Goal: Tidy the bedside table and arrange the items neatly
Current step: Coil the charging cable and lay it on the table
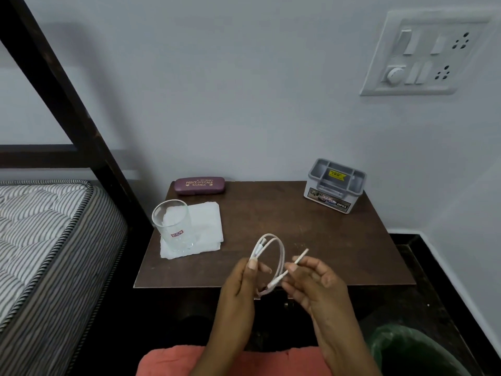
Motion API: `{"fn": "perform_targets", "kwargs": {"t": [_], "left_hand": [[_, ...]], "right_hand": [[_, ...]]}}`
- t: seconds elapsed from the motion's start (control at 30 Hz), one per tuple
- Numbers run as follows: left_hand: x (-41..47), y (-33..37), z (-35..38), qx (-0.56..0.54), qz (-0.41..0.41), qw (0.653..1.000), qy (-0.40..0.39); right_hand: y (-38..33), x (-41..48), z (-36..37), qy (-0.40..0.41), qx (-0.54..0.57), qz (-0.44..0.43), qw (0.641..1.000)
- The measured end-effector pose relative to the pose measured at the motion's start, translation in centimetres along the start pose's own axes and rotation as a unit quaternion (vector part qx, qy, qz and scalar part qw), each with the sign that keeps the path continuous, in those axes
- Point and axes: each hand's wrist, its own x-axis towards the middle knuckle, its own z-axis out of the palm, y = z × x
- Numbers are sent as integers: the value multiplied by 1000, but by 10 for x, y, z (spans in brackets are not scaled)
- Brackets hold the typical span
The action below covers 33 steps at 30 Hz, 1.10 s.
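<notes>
Just below centre, left grip [238, 286] pinching looped white cable [281, 255], right grip [320, 286] pinching its loose end, glass [173, 226] on napkin [208, 223] at tabletop [298, 226] left

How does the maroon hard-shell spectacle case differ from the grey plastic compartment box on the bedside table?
The maroon spectacle case is low, rounded and closed, at the back left; the grey plastic box is taller, angular, with open-topped compartments, at the back right. Both carry printed lettering.
</notes>
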Motion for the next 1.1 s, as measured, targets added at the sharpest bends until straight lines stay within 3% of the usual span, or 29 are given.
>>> {"fn": "perform_targets", "kwargs": {"t": [0.2,0.3,0.43,0.63,0.77,0.87,0.93,1.03,1.1], "left_hand": [[5,-3,2,-145,-78,984,-70],[4,-5,5,-143,-62,982,-103],[3,0,2,-118,-48,988,-91],[2,4,4,-73,-135,987,-54],[4,1,2,-76,-168,983,10],[9,-1,-3,-77,-134,987,49],[12,-3,-7,-101,-125,985,58],[13,-3,-10,-138,-129,981,46],[12,0,-10,-140,-128,981,33]], "right_hand": [[9,4,13,14,45,-30,998],[13,2,22,27,92,-16,995],[12,1,22,-6,92,29,995],[12,-3,22,-58,60,99,992],[16,-3,23,-30,31,118,992],[16,-2,23,-41,-49,67,996],[12,-2,18,-15,-156,-32,987],[-1,2,2,47,-257,-187,947],[-6,5,-10,-70,-283,-123,949]]}}
